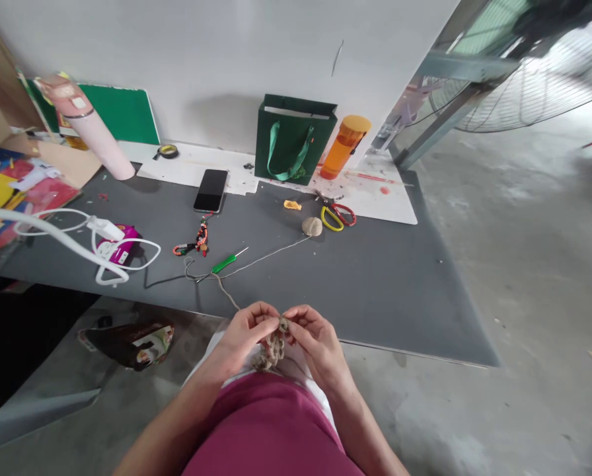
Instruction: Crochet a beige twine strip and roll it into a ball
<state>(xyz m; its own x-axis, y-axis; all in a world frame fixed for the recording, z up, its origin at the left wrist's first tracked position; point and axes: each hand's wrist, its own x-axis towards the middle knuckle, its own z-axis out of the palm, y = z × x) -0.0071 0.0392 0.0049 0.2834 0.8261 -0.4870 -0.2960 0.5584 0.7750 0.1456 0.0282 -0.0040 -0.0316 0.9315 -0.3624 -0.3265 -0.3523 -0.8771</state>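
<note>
In front of my lap, both hands pinch a small beige-brown crocheted yarn piece at its top edge, and the rest hangs below the fingers. My left hand is closed on its left side. Opposite it, my right hand grips the right side between thumb and fingers. A strand of yarn runs from near my left hand up onto the table, where more thread leads to a beige yarn ball. Across the strand lies a green-handled crochet hook, its tip shape too small to make out.
On the grey table lie red-and-yellow-handled pliers or scissors, a phone and a beaded string. Behind stand a dark green paper bag, an orange bottle and a pink bottle. White cables cross the left side.
</note>
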